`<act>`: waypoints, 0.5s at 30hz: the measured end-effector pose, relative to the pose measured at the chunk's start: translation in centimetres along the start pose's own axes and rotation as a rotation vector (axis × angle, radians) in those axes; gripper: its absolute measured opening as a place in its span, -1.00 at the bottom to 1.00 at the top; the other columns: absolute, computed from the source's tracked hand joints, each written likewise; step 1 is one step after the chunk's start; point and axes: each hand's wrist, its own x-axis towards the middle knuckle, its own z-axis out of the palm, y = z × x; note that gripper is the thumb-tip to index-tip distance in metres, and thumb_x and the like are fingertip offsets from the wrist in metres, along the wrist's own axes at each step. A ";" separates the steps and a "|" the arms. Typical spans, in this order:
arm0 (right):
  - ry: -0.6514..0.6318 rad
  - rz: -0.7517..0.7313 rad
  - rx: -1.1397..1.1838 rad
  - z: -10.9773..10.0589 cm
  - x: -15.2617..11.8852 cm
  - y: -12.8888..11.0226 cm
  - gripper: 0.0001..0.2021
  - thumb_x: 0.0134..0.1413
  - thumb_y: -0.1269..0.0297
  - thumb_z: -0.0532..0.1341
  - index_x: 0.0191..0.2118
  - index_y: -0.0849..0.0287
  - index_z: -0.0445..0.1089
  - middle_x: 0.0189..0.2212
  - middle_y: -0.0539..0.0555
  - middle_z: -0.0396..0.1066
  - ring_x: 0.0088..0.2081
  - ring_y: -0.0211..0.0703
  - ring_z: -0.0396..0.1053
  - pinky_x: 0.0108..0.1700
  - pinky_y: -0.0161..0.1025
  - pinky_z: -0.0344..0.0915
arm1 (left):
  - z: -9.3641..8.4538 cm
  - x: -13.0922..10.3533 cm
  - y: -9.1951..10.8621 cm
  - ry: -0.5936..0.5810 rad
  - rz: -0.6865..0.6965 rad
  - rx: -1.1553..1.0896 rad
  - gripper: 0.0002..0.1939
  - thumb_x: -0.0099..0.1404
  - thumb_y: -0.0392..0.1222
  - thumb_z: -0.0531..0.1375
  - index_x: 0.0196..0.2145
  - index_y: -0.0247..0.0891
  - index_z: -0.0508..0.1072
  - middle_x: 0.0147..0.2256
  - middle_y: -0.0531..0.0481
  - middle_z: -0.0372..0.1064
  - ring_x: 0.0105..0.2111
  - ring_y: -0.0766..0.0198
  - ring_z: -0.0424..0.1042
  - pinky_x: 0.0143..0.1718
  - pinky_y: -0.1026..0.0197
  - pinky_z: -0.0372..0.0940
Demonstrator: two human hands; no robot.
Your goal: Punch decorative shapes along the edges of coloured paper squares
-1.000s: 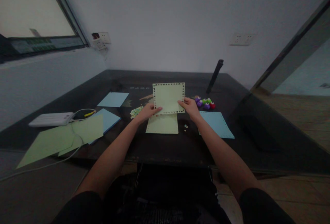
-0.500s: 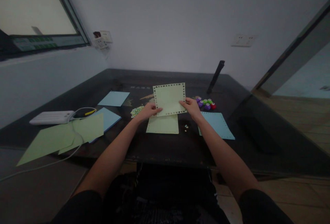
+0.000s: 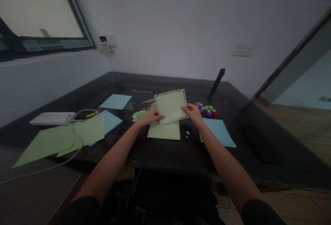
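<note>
A pale green sheet of paper (image 3: 171,106) with small shapes punched along its edges is held up, slightly tilted, between my hands. My left hand (image 3: 151,117) pinches its lower left corner, and my right hand (image 3: 193,112) grips its right edge. Below it, another pale green sheet (image 3: 164,131) lies flat on the dark table, partly covered by the held one. A heap of small paper cutouts (image 3: 139,114) is beside my left hand. Several purple, green and red craft punches (image 3: 208,113) cluster just past my right hand. A few loose cutouts (image 3: 187,133) lie below that hand.
Blue punched paper (image 3: 219,131) lies at the right, partly behind my forearm. To the left are a blue sheet (image 3: 117,101), more blue paper (image 3: 113,121), green sheets (image 3: 55,140) and a white power strip-like box (image 3: 53,118) with a cable. A black upright bar (image 3: 216,84) stands at the back right.
The held green sheet has tilted further, its right side now higher than its left. Both hands keep their hold. The whole view has shifted slightly, with the scene sitting lower.
</note>
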 end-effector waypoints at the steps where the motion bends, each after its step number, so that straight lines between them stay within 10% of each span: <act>1: -0.002 -0.001 0.004 0.0 0.0 0.0 -0.63 -0.26 0.04 0.33 -0.33 0.21 0.45 -0.39 0.07 0.51 -0.43 -0.15 0.40 -0.34 -0.21 0.31 | 0.0 0.0 0.1 -0.004 -0.004 0.001 -0.73 0.09 -0.04 0.20 -0.57 -0.30 0.45 -0.66 -0.02 0.32 -0.64 0.29 0.26 -0.55 0.26 0.11; 15: 0.013 0.063 -0.250 -0.7 2.3 1.4 -0.56 -0.11 -0.14 0.13 -0.43 0.20 0.42 -0.54 0.07 0.45 -0.54 -0.24 0.34 -0.49 -0.30 0.25 | -0.8 0.4 -0.1 0.304 -0.040 -0.186 -0.74 0.09 -0.08 0.21 -0.59 -0.33 0.40 -0.70 0.00 0.33 -0.70 0.38 0.19 -0.62 0.31 0.05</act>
